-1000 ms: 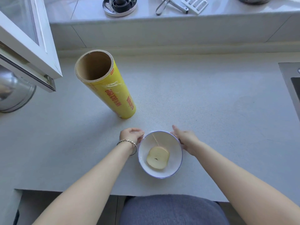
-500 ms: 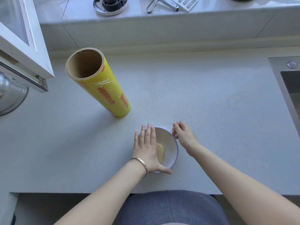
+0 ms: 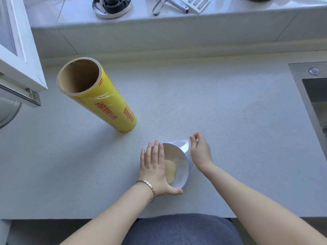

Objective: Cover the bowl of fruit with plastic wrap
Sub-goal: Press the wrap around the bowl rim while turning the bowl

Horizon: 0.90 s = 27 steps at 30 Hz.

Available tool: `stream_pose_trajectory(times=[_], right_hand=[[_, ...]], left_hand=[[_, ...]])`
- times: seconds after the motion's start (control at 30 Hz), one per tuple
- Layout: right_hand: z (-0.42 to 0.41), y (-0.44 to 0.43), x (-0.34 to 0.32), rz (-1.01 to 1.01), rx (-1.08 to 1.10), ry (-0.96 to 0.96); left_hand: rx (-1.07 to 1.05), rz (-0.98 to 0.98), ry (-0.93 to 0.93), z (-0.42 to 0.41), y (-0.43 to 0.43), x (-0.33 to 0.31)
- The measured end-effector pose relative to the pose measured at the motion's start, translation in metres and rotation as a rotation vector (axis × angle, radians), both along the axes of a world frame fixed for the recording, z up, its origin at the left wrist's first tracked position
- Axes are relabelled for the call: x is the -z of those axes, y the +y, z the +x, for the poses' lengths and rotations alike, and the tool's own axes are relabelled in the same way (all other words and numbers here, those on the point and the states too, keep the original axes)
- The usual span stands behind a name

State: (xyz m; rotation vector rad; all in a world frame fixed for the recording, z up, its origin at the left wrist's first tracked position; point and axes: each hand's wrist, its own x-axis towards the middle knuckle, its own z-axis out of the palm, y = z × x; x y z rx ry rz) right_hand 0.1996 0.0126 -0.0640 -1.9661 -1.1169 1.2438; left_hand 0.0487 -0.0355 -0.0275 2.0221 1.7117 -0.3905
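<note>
A white bowl (image 3: 184, 167) with a blue rim sits on the counter near its front edge, with a pale yellow fruit slice (image 3: 171, 171) inside. Clear plastic wrap (image 3: 183, 147) lies over the bowl. My left hand (image 3: 154, 171) rests flat, fingers together, on the wrap over the bowl's left half. My right hand (image 3: 200, 151) pinches a corner of the wrap at the bowl's far right rim and holds it lifted off the rim. The yellow roll of plastic wrap (image 3: 106, 103) stands upright, to the far left of the bowl.
The light grey counter (image 3: 230, 129) stretches out around the bowl. A steel sink (image 3: 315, 103) is at the right edge. An open white window frame (image 3: 19, 55) juts in at the left. Metal kitchen tools (image 3: 113, 5) lie on the raised sill behind.
My left hand moved from the bowl's left rim onto its top and now lies flat there. My right hand has pulled a corner of the wrap up off the far right rim.
</note>
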Motion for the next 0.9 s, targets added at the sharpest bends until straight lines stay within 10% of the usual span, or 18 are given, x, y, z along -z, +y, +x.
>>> stream_pose_trajectory(times=[0.23, 0.43, 0.9], right_hand=[[-0.005, 0.017, 0.007, -0.305, -0.017, -0.034], [0.021, -0.016, -0.017, -0.585, -0.022, 0.485], [-0.01, -0.042, -0.012, -0.096, 0.33, 0.426]], left_hand=[[-0.073, 0.004, 0.0, 0.004, 0.001, -0.003], [-0.168, -0.01, 0.014, 0.013, 0.002, -0.005], [0.129, 0.023, 0.113, 0.01, 0.01, -0.003]])
